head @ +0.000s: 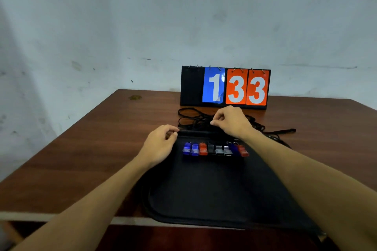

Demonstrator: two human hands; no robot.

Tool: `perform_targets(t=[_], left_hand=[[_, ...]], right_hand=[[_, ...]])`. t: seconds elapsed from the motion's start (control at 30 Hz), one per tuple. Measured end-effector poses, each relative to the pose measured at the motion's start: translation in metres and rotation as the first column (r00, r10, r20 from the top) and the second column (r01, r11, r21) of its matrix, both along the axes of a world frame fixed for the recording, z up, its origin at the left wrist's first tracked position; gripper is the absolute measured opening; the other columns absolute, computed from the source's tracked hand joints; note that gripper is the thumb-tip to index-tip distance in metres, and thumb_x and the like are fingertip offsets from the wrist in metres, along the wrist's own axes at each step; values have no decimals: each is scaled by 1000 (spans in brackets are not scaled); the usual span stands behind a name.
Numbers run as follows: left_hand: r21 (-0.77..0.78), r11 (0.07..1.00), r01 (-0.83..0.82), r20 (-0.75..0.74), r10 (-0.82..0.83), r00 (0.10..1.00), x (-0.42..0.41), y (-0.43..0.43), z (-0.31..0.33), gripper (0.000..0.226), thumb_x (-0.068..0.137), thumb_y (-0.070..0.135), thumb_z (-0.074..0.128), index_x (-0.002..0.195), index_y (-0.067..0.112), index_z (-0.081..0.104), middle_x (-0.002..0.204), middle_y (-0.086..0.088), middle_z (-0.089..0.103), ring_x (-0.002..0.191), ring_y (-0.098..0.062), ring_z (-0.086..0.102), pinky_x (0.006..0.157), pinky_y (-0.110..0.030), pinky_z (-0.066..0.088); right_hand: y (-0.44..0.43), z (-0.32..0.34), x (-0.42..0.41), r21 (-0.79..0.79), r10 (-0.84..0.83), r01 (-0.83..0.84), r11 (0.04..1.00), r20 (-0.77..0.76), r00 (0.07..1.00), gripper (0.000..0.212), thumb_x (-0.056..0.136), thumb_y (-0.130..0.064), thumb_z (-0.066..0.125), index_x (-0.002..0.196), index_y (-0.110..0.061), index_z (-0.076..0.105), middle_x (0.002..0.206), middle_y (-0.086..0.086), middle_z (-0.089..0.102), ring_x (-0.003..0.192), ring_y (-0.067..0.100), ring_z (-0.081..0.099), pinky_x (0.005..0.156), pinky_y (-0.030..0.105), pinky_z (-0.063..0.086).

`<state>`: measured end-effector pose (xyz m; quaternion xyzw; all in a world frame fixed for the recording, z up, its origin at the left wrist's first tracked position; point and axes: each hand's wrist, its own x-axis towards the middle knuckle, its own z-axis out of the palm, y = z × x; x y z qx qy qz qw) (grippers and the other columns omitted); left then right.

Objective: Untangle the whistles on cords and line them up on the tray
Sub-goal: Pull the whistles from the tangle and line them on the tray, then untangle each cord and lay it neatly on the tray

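Several whistles [215, 149] lie side by side in a row near the far end of the black tray [204, 189]: blue, red, black and grey ones. Their black cords [195, 119] run over the tray's far rim and pile up loosely on the table behind it. My left hand [161, 144] rests at the tray's far left corner, fingers pinched on a cord at the rim. My right hand [231, 122] hovers over the cord pile, thumb and forefinger pinched on a cord.
A flip scoreboard [225, 87] showing 1 and 33 stands at the back of the brown wooden table [91, 148], just behind the cords. A stained wall rises behind. The tray overhangs the table's near edge.
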<state>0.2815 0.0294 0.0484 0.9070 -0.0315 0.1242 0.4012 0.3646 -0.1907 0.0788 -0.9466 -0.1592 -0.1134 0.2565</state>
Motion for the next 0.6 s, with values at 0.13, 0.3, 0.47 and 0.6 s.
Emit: perform_targets(t=[0.13, 0.3, 0.47, 0.6], left_hand=[[-92, 995, -39, -71, 33, 997, 1, -6, 23, 23, 96, 21, 50, 116, 19, 60, 117, 1, 61, 102, -11, 55, 86, -23, 43], [-62, 997, 46, -41, -48, 998, -13, -26, 47, 22, 94, 20, 51, 112, 23, 62, 111, 4, 61, 102, -9, 56, 81, -19, 40], [-22, 998, 65, -31, -66, 997, -16, -39, 52, 21, 93, 18, 51, 110, 26, 62, 112, 5, 61, 100, -6, 57, 78, -16, 42], [-13, 997, 78, -22, -78, 997, -17, -45, 57, 21, 93, 17, 51, 109, 25, 62, 110, 5, 62, 100, -6, 57, 79, -16, 42]], right_hand=[[-10, 0, -5, -71, 20, -24, 997, -53, 998, 29, 87, -27, 67, 114, -19, 63, 97, 3, 65, 91, 19, 63, 84, 35, 54], [-7, -7, -6, -101, 45, -53, 993, -77, 996, 19, 84, -26, 71, 102, -19, 70, 91, 0, 63, 83, 15, 60, 82, 35, 54], [-10, 5, -5, -56, 36, -39, 998, -49, 998, 9, 87, -22, 67, 87, -13, 71, 90, 2, 70, 83, 15, 63, 78, 33, 55], [-21, 9, -7, -70, 65, -68, 995, -48, 997, 19, 90, -20, 63, 108, -16, 67, 100, -1, 64, 85, 10, 54, 81, 27, 47]])
